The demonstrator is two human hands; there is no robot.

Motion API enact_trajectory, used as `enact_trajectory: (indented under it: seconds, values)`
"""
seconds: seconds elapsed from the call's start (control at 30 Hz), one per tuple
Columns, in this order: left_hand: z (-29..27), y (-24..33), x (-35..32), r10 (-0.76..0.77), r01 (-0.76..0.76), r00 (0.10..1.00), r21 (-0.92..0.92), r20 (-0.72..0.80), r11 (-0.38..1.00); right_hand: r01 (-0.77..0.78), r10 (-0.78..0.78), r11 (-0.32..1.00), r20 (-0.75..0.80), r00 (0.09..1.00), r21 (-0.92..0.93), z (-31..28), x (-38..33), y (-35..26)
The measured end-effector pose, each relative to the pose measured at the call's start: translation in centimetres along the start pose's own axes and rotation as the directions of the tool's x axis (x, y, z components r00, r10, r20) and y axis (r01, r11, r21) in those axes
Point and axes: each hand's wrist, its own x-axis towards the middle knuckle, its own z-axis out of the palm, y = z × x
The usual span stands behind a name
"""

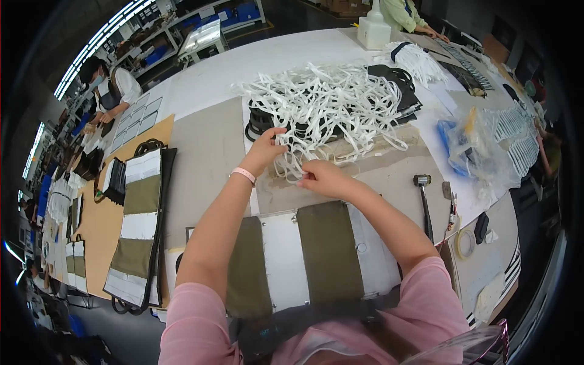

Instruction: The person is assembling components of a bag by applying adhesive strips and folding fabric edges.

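A tangled heap of narrow white straps [328, 100] lies on top of dark pieces on the table ahead of me. My left hand [267, 151] is at the heap's near left edge, thumb and forefinger apart, its fingertips touching the straps. Just to the right and nearer, my right hand [326, 178] is closed, fingers curled and thumb pinched on a white strap that loops down from the heap. Under my forearms a panel with olive and white stripes [285, 258] lies flat, with small metal studs along its white band.
A stack of striped bags [139, 225] with black handles stands at left. On the right lie a hammer [424, 204], a tape roll [465, 243] and clear plastic bags [480, 149]. A white squeeze bottle [373, 30] stands at the far edge. Two people [112, 88] work farther off.
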Motion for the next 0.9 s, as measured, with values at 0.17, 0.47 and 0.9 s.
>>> enact_trajectory:
  seconds: [0.17, 0.47, 0.9]
  values:
    - [1.0, 1.9, 0.4, 0.04, -0.043, 0.998, -0.073, -0.044, 0.996, -0.298, 0.439, 0.786, -0.15, 0.886, 0.542, -5.0, -0.5, 2.6]
    - [0.8, 2.4, -1.4, -0.099, 0.098, 0.995, -0.441, 0.02, 0.892, -0.129, 0.194, 0.957, -0.245, 0.95, 0.26, -1.9, -3.9, -0.6]
    - [0.3, -0.4, -6.3, -0.35, 0.345, 0.933, -0.501, 0.088, 0.794, 0.1, -0.145, 0.8, -0.03, 0.989, -0.591, 5.4, -5.7, -5.8]
